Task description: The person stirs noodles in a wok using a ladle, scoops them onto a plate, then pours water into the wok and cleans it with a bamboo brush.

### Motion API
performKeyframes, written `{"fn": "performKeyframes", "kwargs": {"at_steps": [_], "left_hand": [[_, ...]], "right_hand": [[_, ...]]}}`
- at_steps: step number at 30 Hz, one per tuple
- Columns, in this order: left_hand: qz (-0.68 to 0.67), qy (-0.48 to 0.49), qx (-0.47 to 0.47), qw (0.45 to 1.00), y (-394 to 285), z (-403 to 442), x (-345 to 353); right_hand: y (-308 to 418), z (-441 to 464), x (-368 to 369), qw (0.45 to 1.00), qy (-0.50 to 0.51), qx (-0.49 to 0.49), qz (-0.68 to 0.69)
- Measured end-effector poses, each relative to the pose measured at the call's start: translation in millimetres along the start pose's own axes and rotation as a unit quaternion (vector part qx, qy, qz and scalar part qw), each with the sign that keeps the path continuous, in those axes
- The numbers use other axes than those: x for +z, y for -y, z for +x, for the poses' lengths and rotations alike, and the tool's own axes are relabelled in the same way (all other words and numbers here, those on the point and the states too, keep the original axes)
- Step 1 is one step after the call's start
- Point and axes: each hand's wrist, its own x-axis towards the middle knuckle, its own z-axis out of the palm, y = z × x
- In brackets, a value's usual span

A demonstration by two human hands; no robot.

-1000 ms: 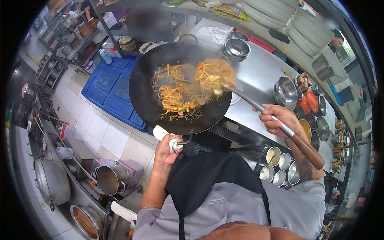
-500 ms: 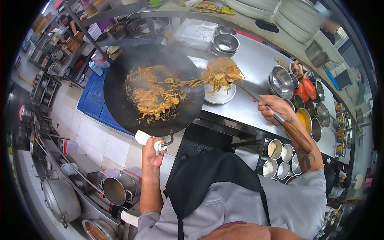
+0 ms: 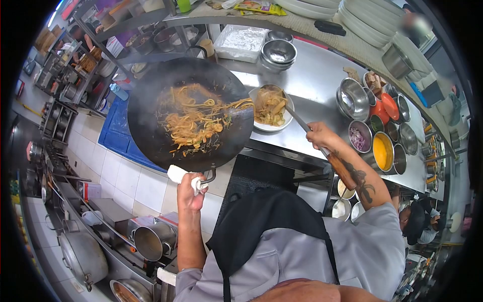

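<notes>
My left hand [image 3: 188, 193] is closed around the side handle of a large black wok [image 3: 143, 113], with a folded white cloth [image 3: 178, 173] in its grip. Steam rises from the noodles [image 3: 193, 128] in the wok. In my right hand [image 3: 322, 136] is a long ladle [image 3: 299, 120] with a steel shaft and a wooden end. Its head is tilted over a white plate [image 3: 288, 120] at the counter's edge, with a heap of noodles [image 3: 270, 109] there. Some strands stretch between the wok and this heap. The ladle's head is partly hidden by noodles.
Behind the plate stand stacked steel bowls [image 3: 278, 53] and a tray of white powder [image 3: 240, 43]. To the right are bowls of chopped purple onion [image 3: 359, 137] and yellow liquid [image 3: 383, 151]. White plates [image 3: 370, 25] are stacked on the shelf above. A steel pot [image 3: 151, 240] stands lower left.
My right hand has moved left and lowered the loaded ladle from above the counter to the white plate. My left hand still holds the wok, tilted much as before.
</notes>
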Motion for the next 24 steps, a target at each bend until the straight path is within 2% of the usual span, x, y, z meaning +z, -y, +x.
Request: {"fn": "performKeyframes", "kwargs": {"at_steps": [4, 8, 14, 20, 24], "left_hand": [[0.003, -0.004, -0.005, 1.000, 2, 2, 5], [-0.006, 0.013, -0.014, 1.000, 3, 5, 4], [0.006, 0.017, -0.007, 1.000, 0, 1, 13], [0.013, 0.021, -0.008, 1.000, 0, 3, 11], [0.009, 0.027, -0.013, 1.000, -1, 3, 14]], "right_hand": [[-8, -7, 17, 0.986, -0.058, -0.062, -0.146], [-25, -8, 27, 0.928, -0.136, -0.163, -0.307], [-24, -20, 34, 0.893, -0.146, -0.181, -0.385], [-23, -31, 31, 0.837, -0.177, -0.207, -0.475], [-22, -39, 19, 0.792, -0.208, -0.270, -0.507]]}}
